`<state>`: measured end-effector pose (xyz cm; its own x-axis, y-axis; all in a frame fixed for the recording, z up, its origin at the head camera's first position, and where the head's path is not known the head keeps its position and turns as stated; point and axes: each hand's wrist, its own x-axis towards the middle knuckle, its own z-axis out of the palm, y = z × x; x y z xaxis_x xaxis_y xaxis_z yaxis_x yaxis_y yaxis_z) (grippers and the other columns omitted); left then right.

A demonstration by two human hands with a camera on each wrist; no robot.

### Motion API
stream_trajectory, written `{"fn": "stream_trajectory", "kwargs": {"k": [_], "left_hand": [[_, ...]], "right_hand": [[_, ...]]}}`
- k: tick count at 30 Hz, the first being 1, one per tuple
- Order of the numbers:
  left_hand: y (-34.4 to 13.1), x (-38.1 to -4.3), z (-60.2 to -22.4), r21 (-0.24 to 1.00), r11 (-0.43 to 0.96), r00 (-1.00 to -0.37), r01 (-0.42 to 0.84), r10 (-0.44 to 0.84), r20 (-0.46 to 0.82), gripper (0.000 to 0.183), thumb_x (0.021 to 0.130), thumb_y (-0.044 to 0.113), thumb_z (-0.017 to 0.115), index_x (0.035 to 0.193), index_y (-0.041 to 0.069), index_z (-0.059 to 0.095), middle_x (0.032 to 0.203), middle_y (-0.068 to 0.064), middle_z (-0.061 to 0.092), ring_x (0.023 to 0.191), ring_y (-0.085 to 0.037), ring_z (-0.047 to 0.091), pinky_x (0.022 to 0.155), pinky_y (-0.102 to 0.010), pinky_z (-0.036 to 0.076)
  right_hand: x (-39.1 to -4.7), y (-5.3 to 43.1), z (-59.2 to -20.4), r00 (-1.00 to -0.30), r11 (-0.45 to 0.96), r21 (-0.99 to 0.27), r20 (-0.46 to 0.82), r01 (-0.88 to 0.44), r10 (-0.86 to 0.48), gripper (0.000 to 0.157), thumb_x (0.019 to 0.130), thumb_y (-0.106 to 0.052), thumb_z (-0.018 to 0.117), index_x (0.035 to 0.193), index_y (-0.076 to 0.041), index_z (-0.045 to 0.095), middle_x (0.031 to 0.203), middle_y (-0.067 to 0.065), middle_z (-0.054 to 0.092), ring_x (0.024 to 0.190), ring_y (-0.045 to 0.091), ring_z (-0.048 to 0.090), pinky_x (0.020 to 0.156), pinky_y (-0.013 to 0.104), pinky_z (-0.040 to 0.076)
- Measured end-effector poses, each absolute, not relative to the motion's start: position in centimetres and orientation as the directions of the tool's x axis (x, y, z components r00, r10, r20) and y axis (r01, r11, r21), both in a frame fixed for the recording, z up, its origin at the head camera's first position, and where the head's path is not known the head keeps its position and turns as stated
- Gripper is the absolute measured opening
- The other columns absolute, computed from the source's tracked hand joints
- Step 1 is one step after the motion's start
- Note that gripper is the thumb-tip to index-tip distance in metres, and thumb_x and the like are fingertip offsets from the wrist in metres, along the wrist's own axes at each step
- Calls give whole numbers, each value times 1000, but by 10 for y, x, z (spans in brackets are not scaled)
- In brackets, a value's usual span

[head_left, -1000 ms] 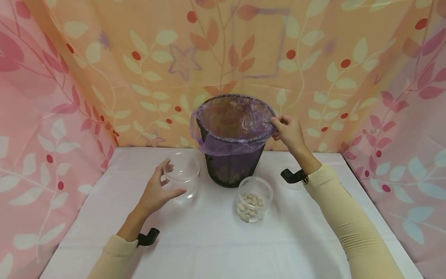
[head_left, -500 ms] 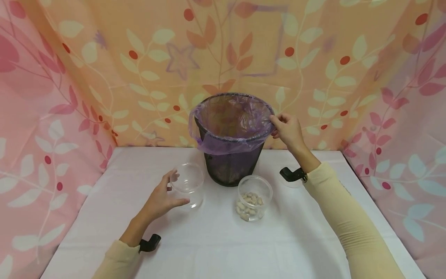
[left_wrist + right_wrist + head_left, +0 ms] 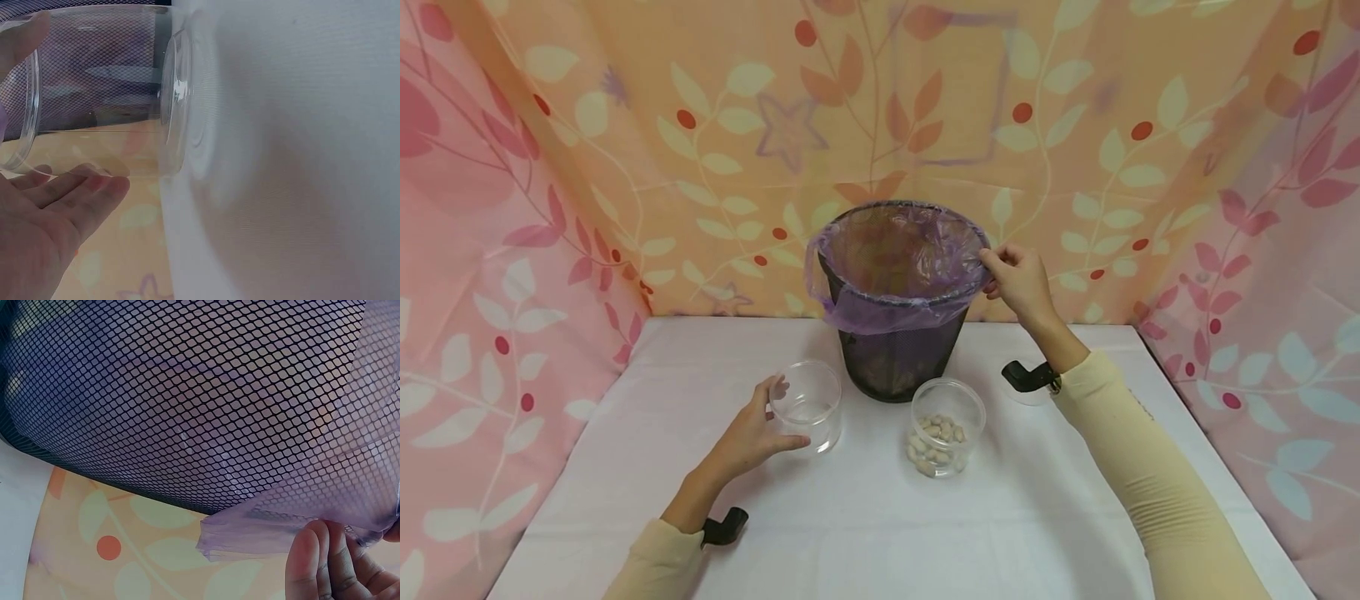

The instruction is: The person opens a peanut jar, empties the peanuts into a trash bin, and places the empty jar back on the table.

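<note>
While the left grip (image 3: 758, 432) clasps an upright clear cup (image 3: 812, 407), thumb in front and fingers behind, the right grip (image 3: 1019, 282) pinches the edge of the purple bag (image 3: 901, 317) at the right rim of the bin (image 3: 895, 367). Clear cup is low at the white tabletop (image 3: 865, 533), front-left of the bin; bin mesh shows through it in the left wrist view. Bin is black, stands upright between the grips; bag lines it and folds out over the rim. Second cup (image 3: 977, 425), part-filled with pale nuts (image 3: 942, 429), stands near the bin, front-right, between it and the person. Clear disc (image 3: 1028, 400) lies farther right, partly hidden by a black wrist camera (image 3: 1027, 377). Right sleeve (image 3: 1150, 475) crosses over the tabletop's right side. Patterned cloth (image 3: 700, 125) hangs behind and both sides.
</note>
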<state>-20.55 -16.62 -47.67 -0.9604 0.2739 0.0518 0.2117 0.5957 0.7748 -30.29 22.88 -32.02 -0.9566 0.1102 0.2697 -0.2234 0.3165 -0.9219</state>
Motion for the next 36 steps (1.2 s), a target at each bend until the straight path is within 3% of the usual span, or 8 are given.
{"fn": "stream_trajectory", "kwargs": {"k": [18, 31, 36], "left_hand": [[-176, -208, -480, 814, 551, -952, 185, 306, 10, 106, 73, 24, 86, 150, 1, 17, 151, -26, 36, 140, -41, 36, 108, -56, 38], [-178, -209, -480, 816, 558, -952, 152, 305, -31, 104, 75, 22, 85, 151, 5, 15, 150, -27, 36, 133, -50, 42, 102, -53, 45], [-176, -208, -480, 821, 557, -954, 130, 296, -50, 106, 75, 22, 85, 151, 6, 13, 151, -27, 35, 135, -48, 40, 106, -55, 42]], "right_hand": [[-304, 229, -320, -955, 305, -926, 270, -222, 126, 24, 95, -26, 62, 83, -5, 61, 60, -11, 57, 48, 5, 58, 49, 19, 53], [-304, 229, -320, -959, 286, -934, 258, -215, 120, 23, 95, -25, 62, 84, -5, 62, 61, -11, 58, 49, 5, 58, 50, 20, 54], [-302, 229, -321, -960, 256, -942, 254, -218, 118, 21, 95, -24, 62, 81, -8, 62, 60, -10, 58, 48, 7, 58, 49, 21, 53]]}}
